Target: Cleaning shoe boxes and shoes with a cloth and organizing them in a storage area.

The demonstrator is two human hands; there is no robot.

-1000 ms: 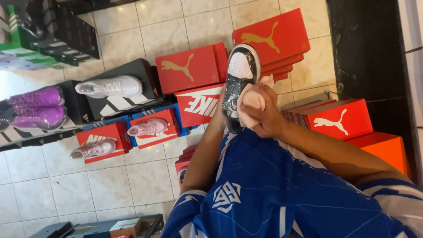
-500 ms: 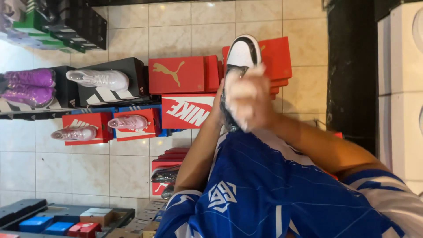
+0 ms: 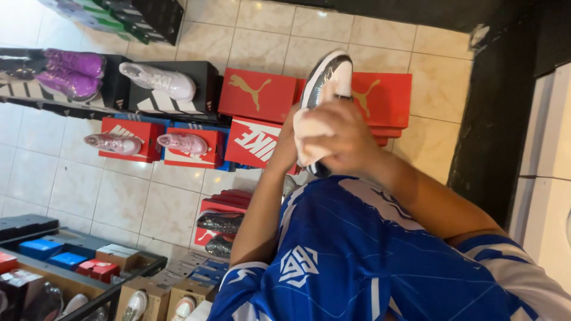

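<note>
- Both forearms are raised from a blue and white jersey (image 3: 357,261) and meet in front of the chest, above the tiled floor (image 3: 166,208).
- The right hand (image 3: 342,139) is curled, fingers closed around a pale cloth (image 3: 309,134), which is pressed against a shoe (image 3: 327,80).
- The left hand (image 3: 289,142) is mostly hidden behind the cloth and shoe (its grip cannot be told).
- The shoe is held up at chest height, toe pointing away; its side looks glossy and dark grey, its toe smooth and white.
- The cloth looks soft and crumpled.
- Behind the shoe, red shoeboxes (image 3: 256,95) are stacked, flat-sided cardboard.
- A white sneaker (image 3: 157,80) is set on a black box further left.
</note>
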